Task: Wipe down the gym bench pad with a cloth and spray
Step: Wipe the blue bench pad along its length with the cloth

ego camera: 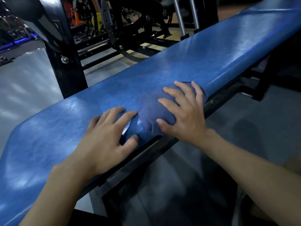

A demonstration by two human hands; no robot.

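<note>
Two-handed: presses blue cloth (151,115) flat onto counter pad (195,62), left grip (105,136) and right grip (184,115) both spread wide, clutching nothing, likely to spread pressure for wiping.

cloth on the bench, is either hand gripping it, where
Not gripped: left hand presses the cloth at its left end, right hand farther right, onto the pad.

The cloth (151,115) lies on the bench pad (211,62), with the left hand (107,137) on its left end and the right hand (184,115) on its right. A post (65,62) stands behind the hands, beyond the pad.
</note>
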